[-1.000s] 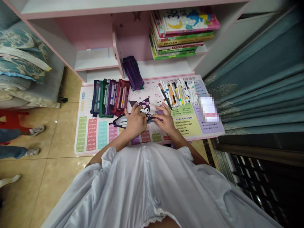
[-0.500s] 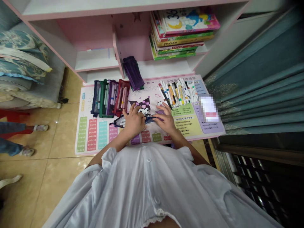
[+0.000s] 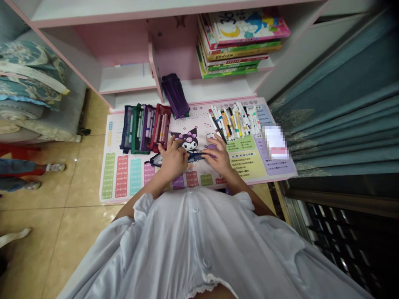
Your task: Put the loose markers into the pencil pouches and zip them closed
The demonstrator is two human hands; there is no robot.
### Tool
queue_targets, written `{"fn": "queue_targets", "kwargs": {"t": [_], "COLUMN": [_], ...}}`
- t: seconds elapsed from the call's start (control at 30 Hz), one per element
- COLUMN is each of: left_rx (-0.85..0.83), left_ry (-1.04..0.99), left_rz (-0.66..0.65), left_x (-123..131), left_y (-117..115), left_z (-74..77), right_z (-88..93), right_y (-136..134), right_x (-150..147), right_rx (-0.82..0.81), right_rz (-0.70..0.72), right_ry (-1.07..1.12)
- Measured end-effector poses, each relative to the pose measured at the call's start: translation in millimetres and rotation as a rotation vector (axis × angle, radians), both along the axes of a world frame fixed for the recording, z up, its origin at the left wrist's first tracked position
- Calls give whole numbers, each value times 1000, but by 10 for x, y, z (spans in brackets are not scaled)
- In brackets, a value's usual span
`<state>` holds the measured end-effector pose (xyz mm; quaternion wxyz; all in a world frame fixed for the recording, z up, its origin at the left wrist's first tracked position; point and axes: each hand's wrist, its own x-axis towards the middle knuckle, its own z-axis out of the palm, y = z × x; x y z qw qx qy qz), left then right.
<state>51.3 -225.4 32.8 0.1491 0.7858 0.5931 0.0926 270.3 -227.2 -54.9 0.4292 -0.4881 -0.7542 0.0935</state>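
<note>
A dark navy zip pencil case (image 3: 195, 157) lies across the desk mat near its front edge, close to my body. My left hand (image 3: 174, 160) is closed over its middle, and the fingertips are partly hidden. Whitish pens show inside the case's left end. My right hand (image 3: 219, 160) pinches the right end between thumb and fingers. Just behind my left hand stand filled mesh pencil cases: a navy one (image 3: 125, 132), a green one (image 3: 136, 143), a purple one (image 3: 145, 141) and a red one (image 3: 155, 143).
Loose markers (image 3: 235, 121) lie in a row at the back right. Purple pencil cases (image 3: 175, 95) lean by the shelf divider. A book stack (image 3: 233, 45) fills the shelf above. A blurred phone-like object (image 3: 276, 143) lies at right. Another person's feet (image 3: 56, 167) show at left.
My left hand has shifted slightly left along the navy pencil case, and more of the case shows between my hands. My right hand stays at its right end.
</note>
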Motion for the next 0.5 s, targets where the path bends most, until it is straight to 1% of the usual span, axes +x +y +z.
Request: {"fn": "queue_targets", "kwargs": {"t": [0.33, 0.5], "left_rx": [13, 13], "left_ry": [16, 25], "left_rz": [-8, -3], "left_x": [-62, -96], "left_y": [4, -6], "left_z": [-28, -29], "right_z": [10, -11], "right_y": [0, 9], "right_x": [18, 34], "right_rx": [-67, -63], "right_rz": [-19, -10], "right_ry": [-7, 29]}}
